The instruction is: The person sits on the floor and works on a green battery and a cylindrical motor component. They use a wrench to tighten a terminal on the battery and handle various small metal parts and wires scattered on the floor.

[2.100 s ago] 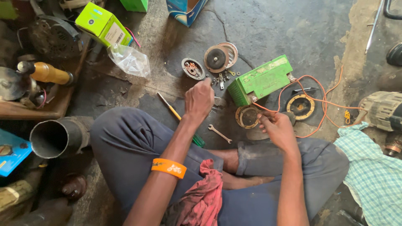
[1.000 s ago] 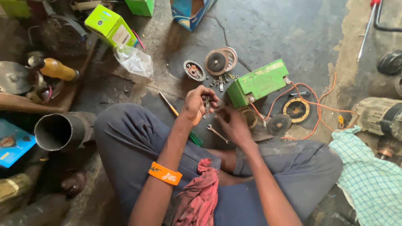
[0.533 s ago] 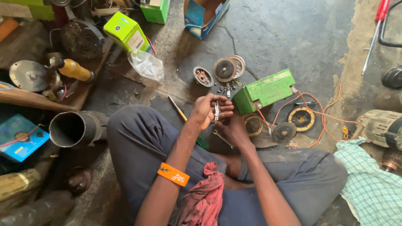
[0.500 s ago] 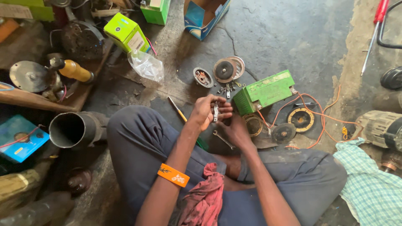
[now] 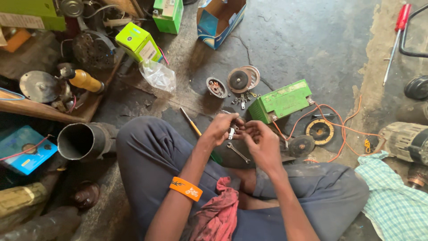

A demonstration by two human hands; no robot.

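We see both hands, left hand and right hand, meeting over the lap, closed round a small metal part. Just ahead, screws, round discs and green box crowd the floor. Orange wires loop to our right, spanner lies just under the hands, screwdriver to the left. Bare concrete beyond the box gives open room. Pipe blocks far left.

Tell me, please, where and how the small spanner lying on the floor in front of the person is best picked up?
Pinch the spanner across its thin middle shaft, coming from above. It lies flat and slanted on the floor, just below the left hand and right hand, its ends wider than the shaft. The right hand is probably handier, being the closer one.
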